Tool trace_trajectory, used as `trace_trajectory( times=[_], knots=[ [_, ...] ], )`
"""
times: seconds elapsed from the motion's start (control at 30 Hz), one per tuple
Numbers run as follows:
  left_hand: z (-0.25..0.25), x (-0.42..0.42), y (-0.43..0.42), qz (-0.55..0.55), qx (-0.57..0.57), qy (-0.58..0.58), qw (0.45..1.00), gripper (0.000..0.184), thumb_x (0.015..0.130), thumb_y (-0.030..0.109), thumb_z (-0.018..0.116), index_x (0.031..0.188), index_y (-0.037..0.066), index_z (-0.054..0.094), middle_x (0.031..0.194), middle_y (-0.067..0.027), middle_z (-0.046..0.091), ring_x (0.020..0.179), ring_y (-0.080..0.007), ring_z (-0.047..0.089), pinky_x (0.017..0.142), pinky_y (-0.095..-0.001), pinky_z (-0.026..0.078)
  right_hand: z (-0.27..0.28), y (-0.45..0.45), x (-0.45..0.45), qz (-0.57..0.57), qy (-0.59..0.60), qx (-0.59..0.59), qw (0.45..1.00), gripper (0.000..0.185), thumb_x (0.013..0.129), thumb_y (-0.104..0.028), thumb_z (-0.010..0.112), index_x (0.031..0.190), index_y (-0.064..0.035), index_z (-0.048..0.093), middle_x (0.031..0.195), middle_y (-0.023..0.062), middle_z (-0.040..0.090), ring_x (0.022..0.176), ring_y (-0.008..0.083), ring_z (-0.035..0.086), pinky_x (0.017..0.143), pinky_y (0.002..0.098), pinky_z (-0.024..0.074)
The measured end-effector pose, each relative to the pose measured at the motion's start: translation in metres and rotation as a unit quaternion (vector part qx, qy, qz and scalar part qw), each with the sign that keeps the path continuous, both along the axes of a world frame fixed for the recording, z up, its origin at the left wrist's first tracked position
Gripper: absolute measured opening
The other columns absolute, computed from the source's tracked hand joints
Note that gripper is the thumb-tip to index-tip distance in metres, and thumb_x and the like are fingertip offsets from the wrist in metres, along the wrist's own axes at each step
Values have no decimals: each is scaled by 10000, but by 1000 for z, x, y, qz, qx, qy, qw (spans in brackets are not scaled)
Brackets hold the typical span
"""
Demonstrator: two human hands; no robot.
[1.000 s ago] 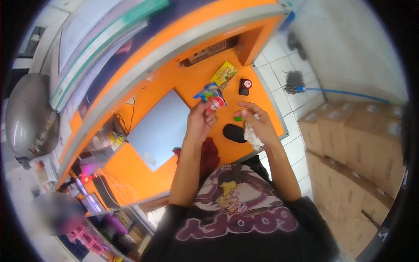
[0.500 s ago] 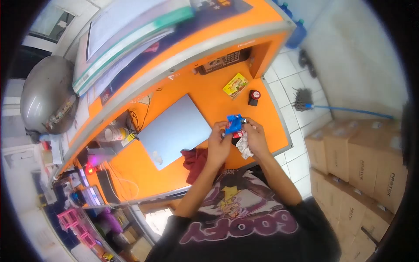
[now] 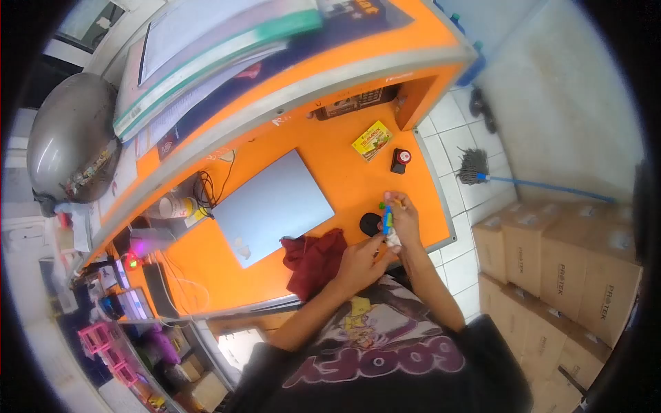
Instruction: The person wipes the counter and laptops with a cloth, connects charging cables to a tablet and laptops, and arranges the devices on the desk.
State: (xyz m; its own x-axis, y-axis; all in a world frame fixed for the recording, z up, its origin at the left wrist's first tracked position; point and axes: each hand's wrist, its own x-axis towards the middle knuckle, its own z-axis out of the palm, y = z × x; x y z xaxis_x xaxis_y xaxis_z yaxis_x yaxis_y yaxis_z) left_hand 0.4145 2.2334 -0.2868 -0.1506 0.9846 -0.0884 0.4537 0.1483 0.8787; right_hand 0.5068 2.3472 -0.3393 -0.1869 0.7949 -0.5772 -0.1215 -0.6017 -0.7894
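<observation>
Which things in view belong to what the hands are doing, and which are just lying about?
Likely in the job:
- blue packet, held in the right hand, left hand close by
- crumpled white item, at the right hand

Apparently just lying about:
- closed laptop
- dark red cloth
- yellow pack
- small black-and-red item
- mop, on the floor

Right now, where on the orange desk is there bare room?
Bare desk shows between the laptop and yellow packet, also between the right hand and red-topped black item. Crowded: the near edge, by the red cloth and left hand.
</observation>
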Motion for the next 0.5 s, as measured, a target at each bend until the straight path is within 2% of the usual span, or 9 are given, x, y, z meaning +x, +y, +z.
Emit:
trace_trajectory(
  times=[0.03, 0.07, 0.1, 0.17, 0.23, 0.27, 0.3, 0.4, 0.5],
  knots=[
    [-5, 1, 0, 1, 1, -1, 1000, 392, 933, 326, 659, 1188, 30, 627, 686, -173, 625, 607, -338, 651, 553, -426, 495, 10, 9, -8, 1, -1, 1, 1000, 257, 884, -294, 743, 1012, -84, 665, 796, 38, 633, 659, 178, 604, 569, 301, 475],
    [-10, 2, 0, 86, 12, -26, 996, 379, 928, 314, 673, 1174, 28, 633, 647, -147, 602, 551, -274, 616, 523, -387, 474, 25, 22, -20, 98, -122, 198, 968, 257, 874, -259, 737, 1068, -109, 661, 893, 43, 659, 720, 197, 632, 578, 314, 482],
    [-13, 2, -1, 170, 22, -51, 984, 365, 924, 302, 686, 1160, 26, 640, 609, -122, 579, 495, -211, 580, 493, -348, 454, 39, 38, -31, 189, -236, 380, 874, 285, 864, -225, 731, 1123, -134, 657, 990, 48, 685, 780, 217, 661, 586, 326, 488],
    [-13, -21, -1, 201, 21, -43, 979, 332, 926, 277, 687, 1147, 31, 650, 578, -94, 548, 482, -158, 531, 475, -317, 421, 59, 79, -53, 338, -420, 567, 623, 402, 843, -181, 696, 1237, -167, 618, 1209, 44, 667, 976, 241, 682, 687, 371, 527],
    [-9, -48, -1, 234, 26, -34, 971, 299, 928, 252, 687, 1134, 36, 659, 547, -67, 517, 469, -104, 482, 457, -287, 388, 60, 114, -83, 462, -516, 507, 513, 478, 818, -61, 624, 1287, -149, 582, 1303, 96, 598, 1010, 259, 685, 820, 393, 559],
    [-3, -61, -2, 245, -1, -32, 969, 264, 932, 220, 682, 1122, 37, 676, 555, -17, 477, 497, -74, 428, 466, -266, 345, 43, 133, -92, 462, -515, 511, 510, 478, 818, -61, 624, 1287, -149, 582, 1303, 96, 598, 1010, 259, 685, 820, 393, 559],
    [3, -72, -3, 258, -27, -29, 965, 231, 936, 188, 676, 1111, 37, 692, 563, 33, 436, 526, -43, 374, 474, -246, 303, 11, 152, -97, 504, -533, 507, 452, 501, 814, -59, 626, 1303, -151, 569, 1329, 93, 581, 1052, 265, 672, 868, 399, 542],
    [11, -98, -15, 289, -50, -38, 955, 217, 940, 183, 669, 1095, 35, 700, 539, 31, 420, 534, -47, 374, 484, -246, 310, -17, 186, -103, 612, -514, 505, 327, 585, 775, -105, 672, 1338, -135, 520, 1336, 141, 572, 1102, 308, 654, 943, 413, 513],
    [5, -113, -31, 336, -33, -45, 940, 252, 934, 219, 676, 1103, 33, 687, 556, -15, 466, 529, -68, 413, 480, -271, 341, 10, 175, -114, 601, -517, 479, 378, 584, 763, -199, 697, 1312, -109, 520, 1255, 170, 619, 1095, 339, 649, 881, 452, 538]
  ],
)
